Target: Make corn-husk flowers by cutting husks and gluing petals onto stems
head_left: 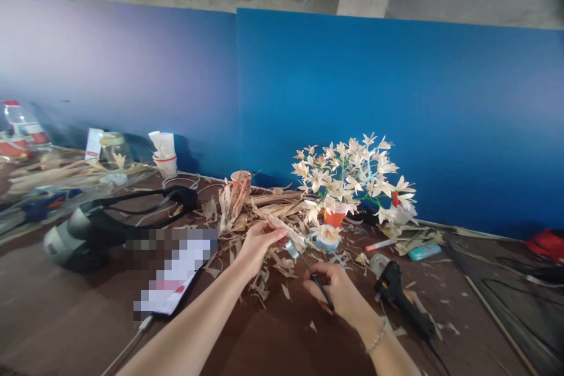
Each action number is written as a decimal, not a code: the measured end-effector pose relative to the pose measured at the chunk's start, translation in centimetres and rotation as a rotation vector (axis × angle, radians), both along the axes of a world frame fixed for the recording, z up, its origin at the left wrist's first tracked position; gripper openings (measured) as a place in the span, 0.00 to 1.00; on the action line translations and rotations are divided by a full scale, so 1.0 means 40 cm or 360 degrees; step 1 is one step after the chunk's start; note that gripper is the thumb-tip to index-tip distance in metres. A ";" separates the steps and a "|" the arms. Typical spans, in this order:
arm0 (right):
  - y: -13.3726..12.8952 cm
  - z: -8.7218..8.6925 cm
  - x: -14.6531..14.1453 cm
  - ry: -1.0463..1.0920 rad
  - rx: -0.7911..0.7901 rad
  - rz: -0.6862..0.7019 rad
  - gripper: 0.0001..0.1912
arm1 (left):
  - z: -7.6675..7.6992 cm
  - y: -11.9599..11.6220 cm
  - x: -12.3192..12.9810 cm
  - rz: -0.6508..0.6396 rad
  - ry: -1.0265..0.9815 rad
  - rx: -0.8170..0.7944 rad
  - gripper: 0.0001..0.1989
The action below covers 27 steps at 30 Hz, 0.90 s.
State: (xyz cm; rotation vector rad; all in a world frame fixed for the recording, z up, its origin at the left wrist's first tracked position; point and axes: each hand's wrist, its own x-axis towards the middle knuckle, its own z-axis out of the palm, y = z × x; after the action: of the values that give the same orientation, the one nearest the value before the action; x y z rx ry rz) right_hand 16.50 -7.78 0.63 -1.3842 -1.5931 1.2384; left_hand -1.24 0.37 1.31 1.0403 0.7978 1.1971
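Currently in hand: 2 items, one per hand.
Left grip: left hand [262,242], fingers clamped on 1 pale husk strip [292,235].
Right grip: right hand [333,289], closed round the handles of 1 pair of black scissors [324,295], blades angled up toward the strip's free end. Can't tell if they touch it.
Strip position: above the tabletop [273,338], left of the scissors, in front of the flowers.
Flowers: 1 big bunch [343,173], too many blooms overlapping to count; 1 loose bloom [326,232] below it.
Cups: 3. Orange cup [335,215] under the bunch; white cup [166,165] with tissue in it; third cup [240,175] partly hidden behind the upright husk bundle [233,202].
Glue gun: 1 black glue gun [403,301] lying right of the right hand.
Scraps: many around both hands, uncountable.
Left side: 1 phone [180,279] with a cable, 1 headset [81,235], 1 jar [115,148] farther back.
Right wrist: 1 bracelet [377,338].
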 end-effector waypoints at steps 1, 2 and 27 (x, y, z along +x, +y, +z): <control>0.000 -0.001 0.000 -0.0001 0.0005 -0.0009 0.14 | 0.000 -0.001 0.001 -0.0001 -0.0001 -0.0006 0.11; 0.001 -0.001 -0.001 0.0000 0.0009 -0.0019 0.14 | 0.000 -0.003 0.003 -0.0001 -0.0003 -0.0011 0.11; 0.001 0.008 -0.016 0.0100 0.0138 -0.0059 0.12 | -0.008 -0.032 0.031 -0.0199 -0.0068 -0.0137 0.11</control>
State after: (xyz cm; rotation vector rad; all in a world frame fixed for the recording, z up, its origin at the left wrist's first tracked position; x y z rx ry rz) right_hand 15.85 -7.75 0.95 -1.3024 -1.5527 1.1661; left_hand -0.01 -0.93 1.00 0.9768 0.7339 1.0661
